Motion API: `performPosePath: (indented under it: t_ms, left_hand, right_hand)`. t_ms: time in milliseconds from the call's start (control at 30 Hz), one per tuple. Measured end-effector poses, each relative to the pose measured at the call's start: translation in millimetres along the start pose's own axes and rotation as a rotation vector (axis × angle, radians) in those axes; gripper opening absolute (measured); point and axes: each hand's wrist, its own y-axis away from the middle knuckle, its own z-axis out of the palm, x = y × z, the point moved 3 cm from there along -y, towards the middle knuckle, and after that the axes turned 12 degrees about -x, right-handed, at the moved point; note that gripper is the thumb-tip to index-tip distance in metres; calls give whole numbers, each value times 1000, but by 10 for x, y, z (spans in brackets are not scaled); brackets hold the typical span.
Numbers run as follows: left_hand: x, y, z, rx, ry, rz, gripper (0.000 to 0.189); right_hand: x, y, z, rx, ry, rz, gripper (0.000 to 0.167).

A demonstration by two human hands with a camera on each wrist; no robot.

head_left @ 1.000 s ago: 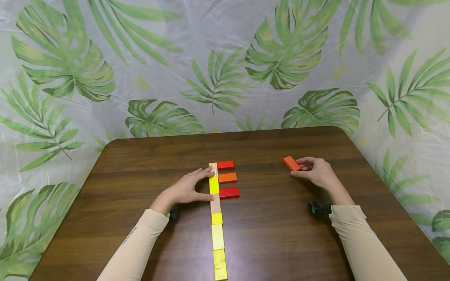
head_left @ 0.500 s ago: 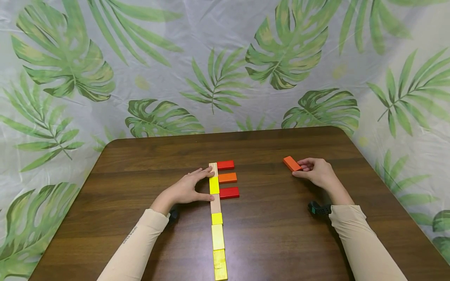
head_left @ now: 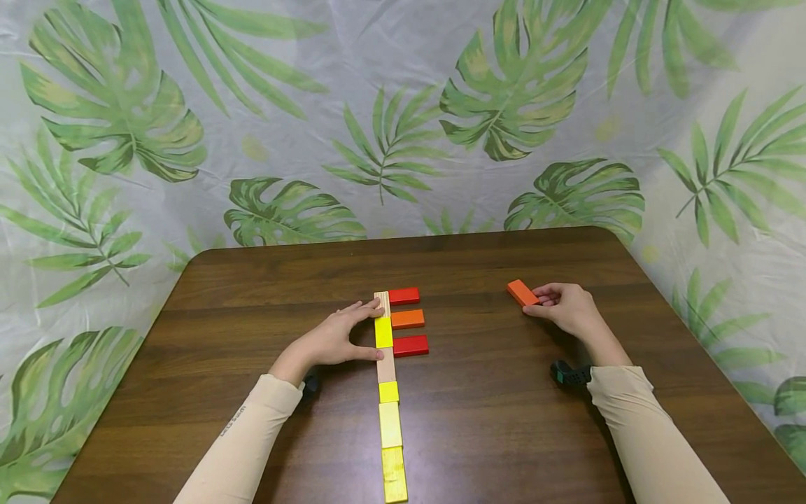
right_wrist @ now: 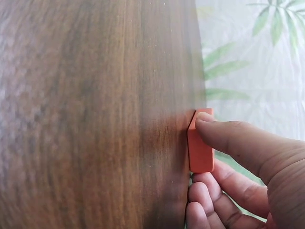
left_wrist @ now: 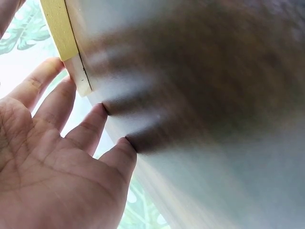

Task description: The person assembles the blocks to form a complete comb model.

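A straight column of flat wooden blocks, plain and yellow, runs toward me down the table. My left hand (head_left: 327,341) lies spread at its far part: the index fingertip touches the farthest plain block (head_left: 385,297) and the thumb rests on another plain block (head_left: 386,368). A yellow block (head_left: 383,333) lies between them. In the left wrist view, two other fingertips touch the tabletop. Off to the right, my right hand (head_left: 569,308) pinches an orange block (head_left: 522,292) between thumb and fingers. The right wrist view shows this block low against the table.
Two red blocks (head_left: 404,295) and an orange one (head_left: 408,319) stick out rightward from the column's far part like teeth. More yellow blocks (head_left: 390,425) continue the column toward me. The brown table (head_left: 491,420) ends at a leaf-print cloth (head_left: 403,105).
Very little differs. My right fingertips have shifted slightly to the right along the orange block. My left hand and the column of blocks stay where they were.
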Motion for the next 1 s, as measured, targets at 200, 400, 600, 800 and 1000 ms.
performPosePath:
  t_ms: [200, 400, 600, 800, 1000]
  left_hand:
    - [-5, 2, 2, -3, 0, -6, 83]
    - [-11, -4, 2, -9, -4, -8, 84]
    - [-26, -21, -2, -11, -12, -15, 84]
    - [-27, -21, -2, -11, -12, -12, 84]
    - [-40, -26, 4, -11, -14, -13, 84]
  right_hand:
    - [-16, 3, -1, 13, 5, 0, 52]
    - [-2, 13, 4, 17, 12, -3, 49]
    - [-24, 26, 16, 27, -1, -28, 46]
    - [-125, 66, 42, 21, -23, -81, 43]
    - [-237, 114, 109, -27, -45, -144, 39]
